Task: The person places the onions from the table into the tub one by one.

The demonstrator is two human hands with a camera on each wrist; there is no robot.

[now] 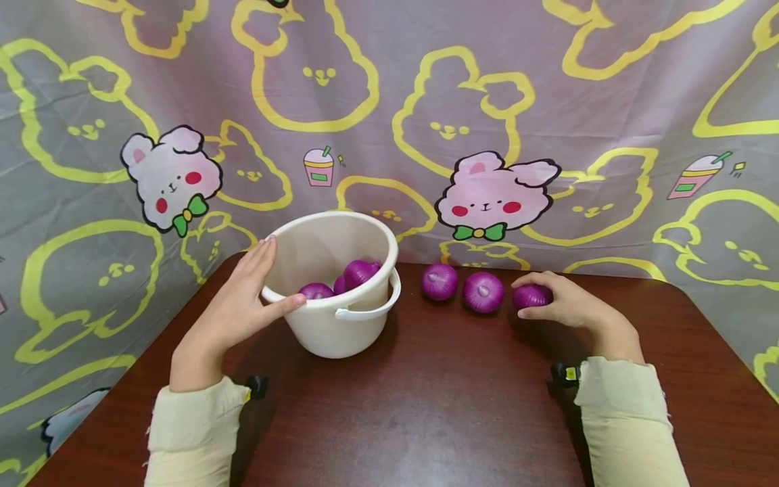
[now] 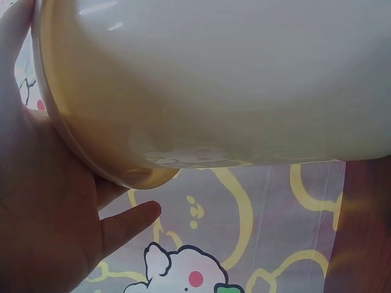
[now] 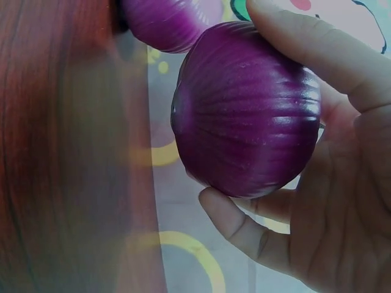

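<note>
A cream bucket (image 1: 341,331) stands left of centre with several red onions (image 1: 361,272) inside. My left hand (image 1: 240,297) holds its rim on the near left side, thumb over the edge; in the left wrist view one finger (image 2: 131,227) sticks out below the rim. At the right, my right hand (image 1: 569,304) grips a red onion (image 1: 533,296), thumb on one side and fingers on the other, as the right wrist view shows closely. Two more red onions, one round (image 1: 439,282) and one nearer (image 1: 483,292), lie between the bucket and that hand.
The bucket's white handle (image 1: 371,313) hangs down on its right side. Everything rests on a dark brown wooden table (image 1: 426,406). A patterned cloth (image 1: 389,155) with cartoon rabbits rises behind the table and along its sides.
</note>
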